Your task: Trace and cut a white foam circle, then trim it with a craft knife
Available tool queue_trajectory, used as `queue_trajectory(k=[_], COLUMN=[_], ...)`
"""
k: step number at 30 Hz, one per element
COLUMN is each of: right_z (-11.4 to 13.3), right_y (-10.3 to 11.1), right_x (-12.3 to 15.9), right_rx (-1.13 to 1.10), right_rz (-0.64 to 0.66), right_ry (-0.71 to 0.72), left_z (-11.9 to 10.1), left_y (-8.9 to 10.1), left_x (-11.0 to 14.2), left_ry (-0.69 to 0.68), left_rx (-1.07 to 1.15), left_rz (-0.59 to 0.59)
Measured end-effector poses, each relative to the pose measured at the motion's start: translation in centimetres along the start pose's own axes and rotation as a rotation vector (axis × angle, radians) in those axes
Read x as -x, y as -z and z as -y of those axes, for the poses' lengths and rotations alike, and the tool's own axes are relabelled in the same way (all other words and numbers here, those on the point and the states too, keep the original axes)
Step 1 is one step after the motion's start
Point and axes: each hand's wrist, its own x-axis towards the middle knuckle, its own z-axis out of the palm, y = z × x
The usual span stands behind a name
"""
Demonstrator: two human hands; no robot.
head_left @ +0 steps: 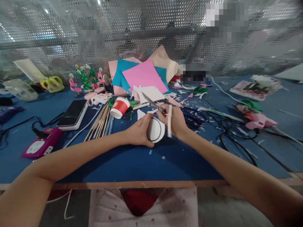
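My left hand (142, 130) is closed around a white paper disc (155, 130) with a dark ring drawn near its edge, thumb and fingers at its left side. My right hand (174, 121) is wrapped round a pair of scissors (151, 100), whose blades point up and to the left above the disc. A narrow white strip (169, 121) stands out at the front of the right hand; how it is held I cannot tell. A red and white paper cup (120, 107) lies tilted beyond my left hand. Dark blue tool handles (195, 116) lie just right of the right hand.
Coloured paper sheets (144, 75) are piled against the perforated metal screen (142, 34). Wooden sticks (99, 121), a phone-like device (72, 114) and a purple power strip (42, 142) lie left. Black cables (233, 138) and a pink glue gun (260, 121) are right. Paper scraps litter the blue table.
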Motion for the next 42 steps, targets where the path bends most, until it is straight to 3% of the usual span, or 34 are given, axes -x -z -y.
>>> queue_trajectory(k=[4,11,15,19,23,28,35,42], right_z=[-0.6,-1.4,-1.6,-1.7,-2.1,-3.1,-3.5,-3.2], right_y=[0.0,-0.3,-0.2,0.2,0.7,0.2,-0.3,0.2], right_x=[-0.5,-0.9,-1.2,-1.4,-1.4,-1.8,-1.6,-1.4], right_rx=[-0.012,-0.014,0.0,0.167,0.308,0.211,0.069,0.008], right_rz=[-0.09,-0.165,-0.267,-0.336,-0.318,-0.297,-0.235,-0.146], right_ry=[-0.056,-0.056,0.08,0.181,0.11,0.069,0.237,0.37], left_z=[-0.4,0.9,1.1,1.1,1.4,2.0,2.2,1.6], left_y=[0.0,0.2,0.4,0.5,0.4,0.2,0.0,0.0], left_x=[0.0,-0.7,-0.9,-0.9,-1.0,-1.1,-0.9,-0.8], left_ry=[0.11,0.164,0.21,0.249,0.234,0.199,0.027,0.04], left_rx=[0.025,0.188,0.236,0.248,0.248,0.223,0.209,0.286], left_rz=[-0.045,-0.318,-0.372,-0.412,-0.431,-0.489,-0.454,-0.45])
